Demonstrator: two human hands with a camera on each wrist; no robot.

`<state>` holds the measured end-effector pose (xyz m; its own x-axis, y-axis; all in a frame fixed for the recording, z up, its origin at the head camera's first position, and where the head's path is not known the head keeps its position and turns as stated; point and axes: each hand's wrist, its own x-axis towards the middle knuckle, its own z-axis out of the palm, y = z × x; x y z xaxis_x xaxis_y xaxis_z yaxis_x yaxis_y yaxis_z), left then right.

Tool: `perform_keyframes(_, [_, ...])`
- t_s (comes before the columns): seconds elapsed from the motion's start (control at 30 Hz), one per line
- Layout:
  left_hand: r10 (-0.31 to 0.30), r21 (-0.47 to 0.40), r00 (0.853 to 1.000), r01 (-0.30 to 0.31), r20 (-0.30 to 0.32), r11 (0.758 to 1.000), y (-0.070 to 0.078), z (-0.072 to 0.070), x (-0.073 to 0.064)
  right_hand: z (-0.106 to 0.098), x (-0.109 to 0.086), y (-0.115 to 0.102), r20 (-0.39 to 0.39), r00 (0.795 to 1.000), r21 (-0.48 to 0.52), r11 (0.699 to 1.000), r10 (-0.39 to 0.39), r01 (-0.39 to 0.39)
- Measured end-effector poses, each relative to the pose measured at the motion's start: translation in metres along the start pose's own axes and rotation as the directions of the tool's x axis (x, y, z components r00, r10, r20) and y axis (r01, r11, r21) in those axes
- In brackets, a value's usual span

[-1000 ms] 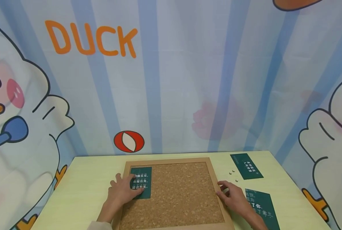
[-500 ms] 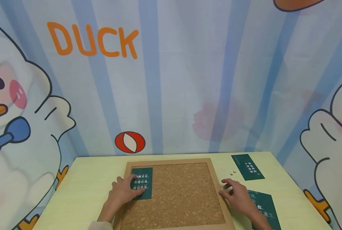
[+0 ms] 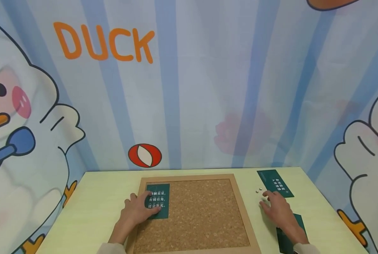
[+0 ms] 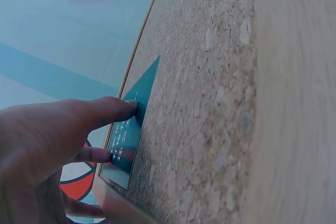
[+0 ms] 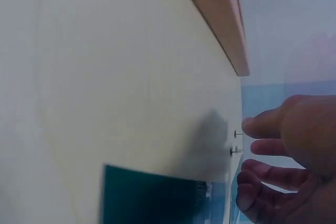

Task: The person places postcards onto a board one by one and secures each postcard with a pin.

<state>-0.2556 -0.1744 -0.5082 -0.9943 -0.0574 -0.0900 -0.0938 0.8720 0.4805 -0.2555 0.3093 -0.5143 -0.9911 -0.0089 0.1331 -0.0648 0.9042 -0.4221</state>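
Note:
My left hand [image 3: 135, 210] presses a dark green card [image 3: 164, 208] with white writing against the upper left of a wood-framed cork board [image 3: 205, 215]. In the left wrist view, the thumb and one fingertip touch the card [image 4: 135, 135], while other fingers stay off it. My right hand [image 3: 278, 210] hovers over the table right of the board, thumb and fingers parted and loosely bent, holding nothing. Small metal thumbtacks [image 3: 257, 191] lie just beyond its fingertips. The right wrist view shows thumbtacks [image 5: 237, 151] with thin points sticking up.
A second green card [image 3: 276, 185] lies at the back right of the pale table [image 3: 81, 211]. Another green card [image 3: 284, 243] is partly hidden under my right forearm. Behind the table hangs a blue striped curtain [image 3: 195, 88] with duck drawings.
My right hand has left the board's right frame edge and moved right and away from me, towards the thumbtacks. The left hand stays on the card.

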Motion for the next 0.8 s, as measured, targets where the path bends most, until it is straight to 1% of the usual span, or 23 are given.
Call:
perform_keyframes(0.13, [0.006, -0.002, 1.0, -0.006, -0.007, 1.0, 0.0003, 0.0009, 0.0003, 0.0042, 0.0019, 0.0048, 0.024, 1.0, -0.04, 0.999, 0.006, -0.005])
perform_keyframes(0.33, [0.006, -0.009, 1.0, -0.006, -0.014, 1.0, 0.0, 0.0013, -0.0005, 0.0074, -0.0005, 0.0038, 0.017, 1.0, -0.067, 0.998, -0.019, 0.02])
perform_keyframes(0.5, [0.005, -0.009, 1.0, -0.005, -0.016, 1.0, 0.0003, 0.0, -0.0018, 0.0068, -0.0003, 0.0012, -0.001, 1.0, -0.07, 0.997, -0.016, 0.016])
perform_keyframes(0.8, [0.003, -0.008, 1.0, -0.003, -0.019, 1.0, 0.0011, -0.0013, -0.0033, 0.0051, 0.0039, -0.0024, -0.021, 1.0, -0.042, 0.999, -0.021, 0.021])
